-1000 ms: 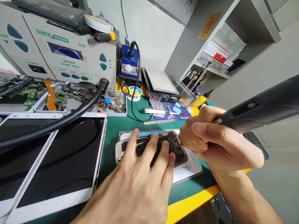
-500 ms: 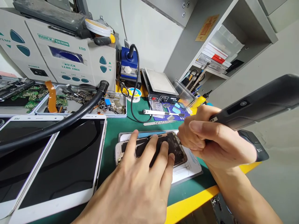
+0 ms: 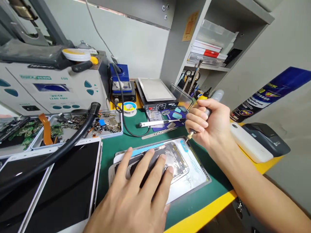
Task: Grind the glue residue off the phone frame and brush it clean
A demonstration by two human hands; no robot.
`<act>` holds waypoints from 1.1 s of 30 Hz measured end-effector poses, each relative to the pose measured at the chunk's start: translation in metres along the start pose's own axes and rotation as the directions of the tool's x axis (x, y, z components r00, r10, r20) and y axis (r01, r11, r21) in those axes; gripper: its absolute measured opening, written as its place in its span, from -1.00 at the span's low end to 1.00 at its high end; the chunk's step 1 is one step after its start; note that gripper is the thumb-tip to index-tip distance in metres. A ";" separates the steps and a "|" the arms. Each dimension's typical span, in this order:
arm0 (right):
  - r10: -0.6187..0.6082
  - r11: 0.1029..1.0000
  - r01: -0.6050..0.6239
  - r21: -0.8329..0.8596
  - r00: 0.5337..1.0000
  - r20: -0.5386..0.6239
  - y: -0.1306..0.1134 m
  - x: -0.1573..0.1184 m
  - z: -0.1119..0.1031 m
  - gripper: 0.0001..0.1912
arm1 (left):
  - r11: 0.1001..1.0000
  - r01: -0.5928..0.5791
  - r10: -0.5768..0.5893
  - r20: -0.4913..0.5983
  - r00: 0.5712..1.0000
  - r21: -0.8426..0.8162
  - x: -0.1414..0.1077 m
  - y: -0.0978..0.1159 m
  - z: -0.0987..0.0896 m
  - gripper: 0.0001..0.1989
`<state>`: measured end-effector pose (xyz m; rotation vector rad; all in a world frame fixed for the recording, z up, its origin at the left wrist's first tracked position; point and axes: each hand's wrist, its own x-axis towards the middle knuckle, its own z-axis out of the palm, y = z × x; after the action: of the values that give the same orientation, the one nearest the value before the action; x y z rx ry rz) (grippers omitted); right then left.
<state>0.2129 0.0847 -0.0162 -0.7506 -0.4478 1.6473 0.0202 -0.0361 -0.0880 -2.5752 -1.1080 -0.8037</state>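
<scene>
Gripping brass-collared tool [image 3: 190, 135] in closed right hand [image 3: 212, 123]; resting spread left hand [image 3: 139, 191] on dark phone part [image 3: 179, 157].

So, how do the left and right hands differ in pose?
The left hand lies open and spread across the phone housing; the right hand is curled around a slim pointed tool. The left hand shows its back to the camera, while the right hand shows its palm side. Both are bare.
</scene>
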 end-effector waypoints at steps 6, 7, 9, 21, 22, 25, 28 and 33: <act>0.145 0.979 -0.135 0.156 0.988 -0.059 0.003 0.004 -0.003 -0.60 | 1.000 -0.015 0.014 0.042 0.999 0.012 0.008 -0.003 0.003 -0.57; 0.150 0.979 -0.139 0.150 0.987 -0.060 0.004 0.003 -0.002 -0.61 | 1.000 -0.019 0.018 0.049 0.999 0.018 0.005 -0.004 0.002 -0.58; 0.147 0.982 -0.139 0.124 0.987 -0.057 0.007 0.003 -0.001 -0.62 | 0.999 -0.033 0.031 0.068 0.997 0.029 -0.003 -0.007 -0.002 -0.60; 0.148 0.987 -0.148 0.055 0.989 0.005 0.018 0.000 -0.002 -0.63 | 0.990 0.091 -0.084 0.070 0.994 -0.103 -0.005 0.001 -0.025 -0.59; 0.151 0.987 -0.151 0.061 0.989 0.009 0.018 0.000 -0.002 -0.64 | 0.987 0.093 -0.085 0.065 0.994 -0.129 -0.004 0.002 -0.027 -0.59; 0.169 0.982 -0.171 0.076 0.985 0.023 0.017 0.000 -0.004 -0.64 | 0.980 0.094 -0.084 0.066 0.994 -0.174 -0.002 0.003 -0.032 -0.61; 0.187 0.979 -0.189 0.073 0.982 0.038 0.016 0.003 -0.006 -0.63 | 0.978 0.103 -0.092 0.069 0.993 -0.179 0.001 0.005 -0.035 -0.68; 0.147 0.988 -0.150 0.020 0.983 0.111 0.014 0.004 -0.003 -0.56 | 0.969 0.148 -0.145 0.032 0.989 -0.198 0.012 0.001 -0.042 -0.82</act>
<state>0.2045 0.0846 -0.0289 -0.6885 -0.4536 1.8379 0.0108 -0.0465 -0.0463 -2.6902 -1.2970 -0.9746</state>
